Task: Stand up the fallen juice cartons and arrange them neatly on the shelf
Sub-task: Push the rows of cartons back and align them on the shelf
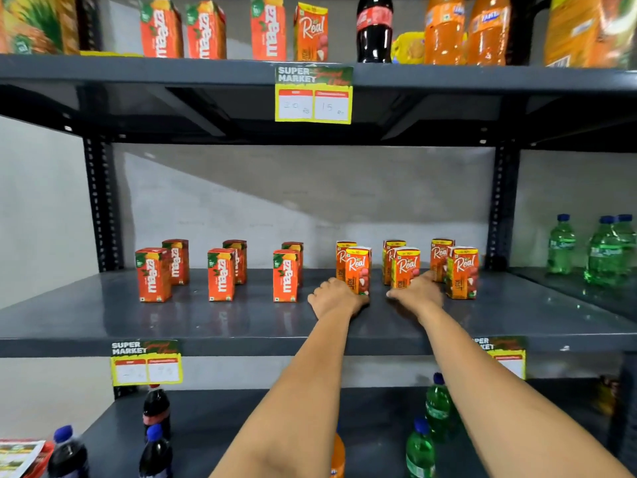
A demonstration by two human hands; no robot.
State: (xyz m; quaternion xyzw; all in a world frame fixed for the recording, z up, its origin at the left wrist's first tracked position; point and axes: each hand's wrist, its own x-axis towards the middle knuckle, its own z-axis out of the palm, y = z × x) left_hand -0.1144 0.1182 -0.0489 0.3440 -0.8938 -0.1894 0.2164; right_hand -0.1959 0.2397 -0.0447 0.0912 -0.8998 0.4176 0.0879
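1. Juice cartons: twelve stood upright in pairs on the middle shelf, long axes vertical, fronts outward.
2. Left hand: curled against one carton's base.
3. Right hand: laid at the neighbouring carton; grip cannot be told.

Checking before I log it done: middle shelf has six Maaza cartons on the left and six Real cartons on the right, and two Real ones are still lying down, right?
Not quite. In the head view none lie down: all six Real cartons stand upright, like the six Maaza cartons, on the middle shelf.
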